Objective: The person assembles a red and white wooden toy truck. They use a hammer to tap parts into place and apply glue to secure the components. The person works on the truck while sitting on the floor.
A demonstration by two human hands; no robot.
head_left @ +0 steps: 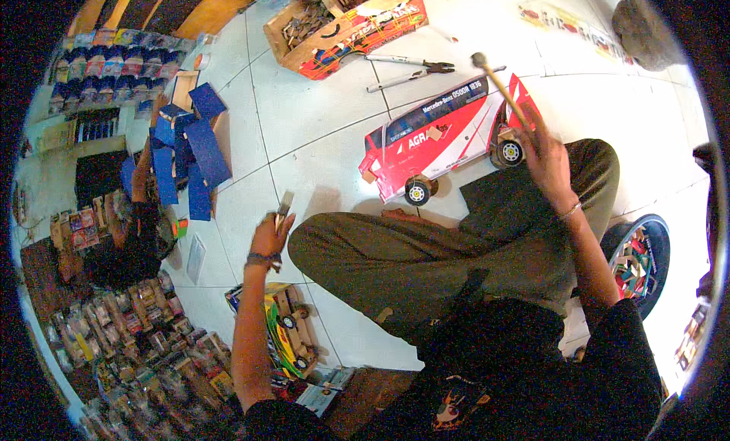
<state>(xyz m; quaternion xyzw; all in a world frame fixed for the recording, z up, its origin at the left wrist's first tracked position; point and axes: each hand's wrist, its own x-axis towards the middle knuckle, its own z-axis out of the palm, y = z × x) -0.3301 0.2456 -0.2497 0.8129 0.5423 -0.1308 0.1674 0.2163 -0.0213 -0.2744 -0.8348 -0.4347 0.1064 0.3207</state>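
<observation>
My right hand [546, 166] is closed round the wooden handle of a hammer [502, 91], whose small dark head points up and left. Below that head stands a red and white toy bus [437, 141] with dark windows and black-tyred wheels, on the floor in front of my crossed legs. At the left, my left hand [270, 234] grips a small tool with a flat, pale tip [285, 202]; whether it is a chisel or a brush I cannot tell. It is held over the floor beside my knee, apart from the bus.
A wooden box [353, 30] of small dark pieces stands at the back, with pliers [437, 65] and a pen [395, 80] before it. Another person's arm [143, 171] reaches toward blue panels [194, 156]. A bucket of scraps [660, 268] is at right, a yellow toy truck [277, 338] at lower left.
</observation>
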